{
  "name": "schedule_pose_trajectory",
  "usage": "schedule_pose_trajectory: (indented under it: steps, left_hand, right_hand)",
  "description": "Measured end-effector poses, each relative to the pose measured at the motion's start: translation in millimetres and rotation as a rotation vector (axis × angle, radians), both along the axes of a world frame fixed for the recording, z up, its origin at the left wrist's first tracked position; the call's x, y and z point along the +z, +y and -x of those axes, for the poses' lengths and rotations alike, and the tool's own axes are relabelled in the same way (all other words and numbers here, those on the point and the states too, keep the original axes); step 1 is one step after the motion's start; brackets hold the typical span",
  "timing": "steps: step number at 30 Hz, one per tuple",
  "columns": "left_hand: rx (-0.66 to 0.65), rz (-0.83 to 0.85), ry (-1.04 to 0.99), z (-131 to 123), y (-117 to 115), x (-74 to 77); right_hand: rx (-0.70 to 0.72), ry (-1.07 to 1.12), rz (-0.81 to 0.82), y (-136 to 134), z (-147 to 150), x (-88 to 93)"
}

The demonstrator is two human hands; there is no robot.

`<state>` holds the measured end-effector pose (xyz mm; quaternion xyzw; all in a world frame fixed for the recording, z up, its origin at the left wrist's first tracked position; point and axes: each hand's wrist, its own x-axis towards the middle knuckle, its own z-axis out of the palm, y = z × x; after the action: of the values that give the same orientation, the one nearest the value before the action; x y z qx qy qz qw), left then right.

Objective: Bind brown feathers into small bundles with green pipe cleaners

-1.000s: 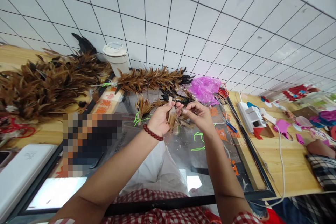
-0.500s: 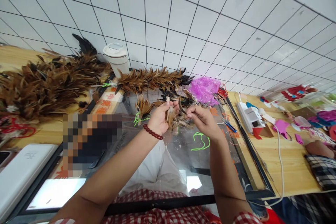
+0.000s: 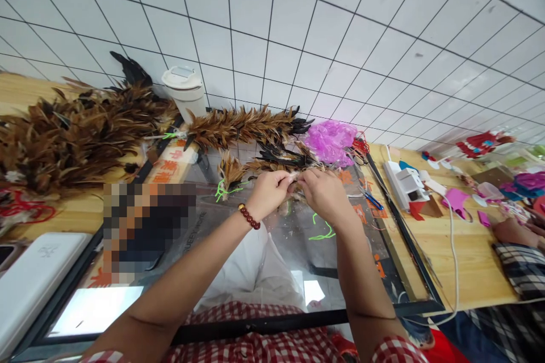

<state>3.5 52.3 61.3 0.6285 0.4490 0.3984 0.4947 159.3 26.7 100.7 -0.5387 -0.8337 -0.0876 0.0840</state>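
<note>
My left hand (image 3: pixel 268 194), with a beaded bracelet at its wrist, is closed on a small bunch of feathers (image 3: pixel 293 176). Their pale ends show between thumb and fingers. Closed too, my right hand (image 3: pixel 321 193) meets it fingertip to fingertip at that spot. The feather it pinches is mostly hidden by the fingers. Just beyond the hands lie loose dark and brown feathers (image 3: pixel 281 154). A short brown feather tuft (image 3: pixel 230 173) tied with green string is left of them. A loose green string (image 3: pixel 322 229) lies on the glass below my right hand.
A long feather garland (image 3: pixel 247 128) lies along the wall beside a white lidded cup (image 3: pixel 186 91). At left is a big feather pile (image 3: pixel 76 136). Right are a pink plastic bag (image 3: pixel 332 140), blue-handled scissors (image 3: pixel 373 201), a power strip (image 3: pixel 404 184) and another person's arm (image 3: pixel 517 264).
My right hand has moved left to meet my left hand, bringing its dark curved feather to the bunch. My left hand has turned over, and its fingers have closed in.
</note>
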Motion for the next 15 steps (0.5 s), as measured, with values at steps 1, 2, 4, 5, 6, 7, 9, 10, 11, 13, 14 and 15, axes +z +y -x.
schedule_pose_trajectory:
  steps: [1, 2, 4, 5, 6, 7, 9, 10, 11, 13, 14, 15]
  left_hand:
    - [-0.013, -0.014, 0.015, 0.3, -0.5, 0.3]
    - [-0.023, -0.029, 0.026, 0.8, -0.8, 0.9]
    - [-0.037, -0.049, 0.052, 2.5, -0.2, 2.5]
    - [-0.041, -0.052, 0.064, 3.5, 0.6, 3.1]
    - [-0.042, -0.044, 0.066, 4.4, 1.7, 3.6]
    - [-0.039, -0.028, 0.051, 5.4, 3.0, 3.9]
    - [-0.02, 0.038, -0.03, 7.1, 6.0, 4.7]
    - [-0.004, 0.083, -0.093, 7.9, 7.4, 5.5]
    - [0.013, 0.129, -0.164, 8.8, 8.6, 6.8]
    - [0.036, 0.214, -0.313, 11.2, 10.4, 11.0]
    - [0.038, 0.254, -0.387, 12.7, 11.0, 13.7]
    - [0.034, 0.295, -0.457, 14.4, 11.5, 16.5]
  right_hand:
    - [0.002, 0.006, -0.007, 0.6, 0.5, -1.4]
    - [0.006, 0.016, -0.017, 1.2, 1.1, -3.1]
    - [0.015, 0.046, -0.04, 2.4, 2.3, -6.3]
    - [0.012, 0.069, -0.055, 2.9, 2.7, -7.4]
    - [-0.007, 0.094, -0.074, 3.3, 2.6, -8.0]
    - [-0.046, 0.118, -0.094, 3.7, 1.9, -8.0]
    - [-0.164, 0.14, -0.109, 4.7, -1.8, -6.5]
    - [-0.218, 0.126, -0.08, 5.3, -4.6, -5.5]
    - [-0.249, 0.096, -0.019, 6.2, -7.7, -5.0]
    - [-0.233, 0.021, 0.177, 8.8, -12.9, -6.8]
    - [-0.203, -0.009, 0.276, 10.7, -14.1, -9.7]
    - [-0.177, -0.032, 0.354, 12.8, -14.0, -14.1]
